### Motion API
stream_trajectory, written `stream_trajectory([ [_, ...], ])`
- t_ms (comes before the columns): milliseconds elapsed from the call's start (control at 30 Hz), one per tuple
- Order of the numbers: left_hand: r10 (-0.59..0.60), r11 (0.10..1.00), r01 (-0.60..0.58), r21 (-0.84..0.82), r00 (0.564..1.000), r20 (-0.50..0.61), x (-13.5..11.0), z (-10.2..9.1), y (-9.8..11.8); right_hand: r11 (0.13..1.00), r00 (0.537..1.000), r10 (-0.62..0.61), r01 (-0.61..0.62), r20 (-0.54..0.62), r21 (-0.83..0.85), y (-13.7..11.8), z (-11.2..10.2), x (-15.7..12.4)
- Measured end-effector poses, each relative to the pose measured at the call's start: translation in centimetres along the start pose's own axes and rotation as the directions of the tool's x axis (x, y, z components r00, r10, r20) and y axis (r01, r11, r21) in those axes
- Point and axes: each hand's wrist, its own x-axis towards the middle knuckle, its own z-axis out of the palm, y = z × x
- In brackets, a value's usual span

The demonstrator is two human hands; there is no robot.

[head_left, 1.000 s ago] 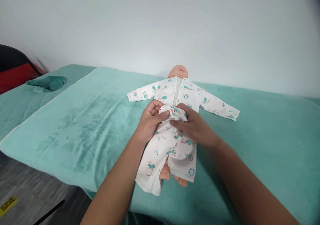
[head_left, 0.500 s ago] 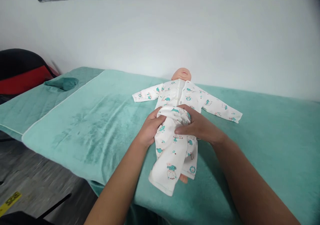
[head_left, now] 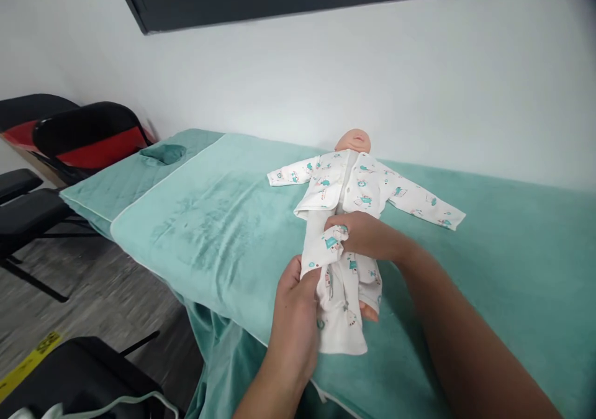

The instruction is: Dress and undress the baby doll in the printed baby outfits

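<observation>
A baby doll (head_left: 356, 140) lies on its back on a teal towel (head_left: 205, 220), dressed in a white printed top (head_left: 358, 186) with both sleeves spread out. White printed trousers (head_left: 342, 307) cover its legs, and one bare foot (head_left: 369, 311) sticks out at the hem. My right hand (head_left: 361, 236) is closed on the bunched waistband at the doll's belly. My left hand (head_left: 295, 319) grips the trousers' left side lower down, near the towel's front edge.
The towel covers a table against a white wall. A folded teal cloth (head_left: 164, 153) lies at the far left corner. Black and red chairs (head_left: 88, 139) stand to the left, and a dark seat (head_left: 79, 375) sits below by the floor.
My left hand slid down from the waistband toward the trouser leg. The trousers were pulled lower, baring the doll's belly under the top. The view swung left and up.
</observation>
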Motion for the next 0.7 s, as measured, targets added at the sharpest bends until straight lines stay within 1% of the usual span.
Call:
stream_trajectory([
  [100,-0.009,0.998,0.007,-0.056,0.999,-0.041,-1.4,-0.1,-0.2,0.991,0.985,0.004,0.019,0.172,-0.132,0.1,-0.2,-0.1],
  [233,-0.007,0.999,0.001,-0.038,0.989,-0.146,-2.7,-1.5,-1.4,0.979,0.98,0.004,0.036,0.199,-0.199,0.2,-0.1,0.0],
  [300,0.007,1.0,-0.012,-0.027,0.983,-0.182,-2.9,-2.2,-2.2,0.968,0.982,0.0,0.047,0.189,-0.245,0.3,0.2,0.1],
  [400,0.016,1.0,-0.02,-0.021,0.981,-0.195,-2.8,-3.0,-3.1,0.929,0.984,0.026,0.042,0.179,-0.367,0.4,0.6,0.1],
  [467,0.018,0.999,-0.022,-0.023,0.981,-0.196,-2.6,-3.4,-3.6,0.901,0.978,0.034,0.059,0.205,-0.43,0.2,0.7,0.0],
  [600,0.041,0.999,-0.04,0.008,0.979,-0.201,-2.0,-4.0,-3.9,0.853,0.96,0.023,0.127,0.28,-0.506,-0.6,0.6,-0.2],
  [700,0.035,0.998,-0.023,0.06,0.978,-0.207,-1.3,-4.8,-3.8,0.827,0.961,0.039,0.122,0.273,-0.549,-1.1,0.7,-0.4],
])
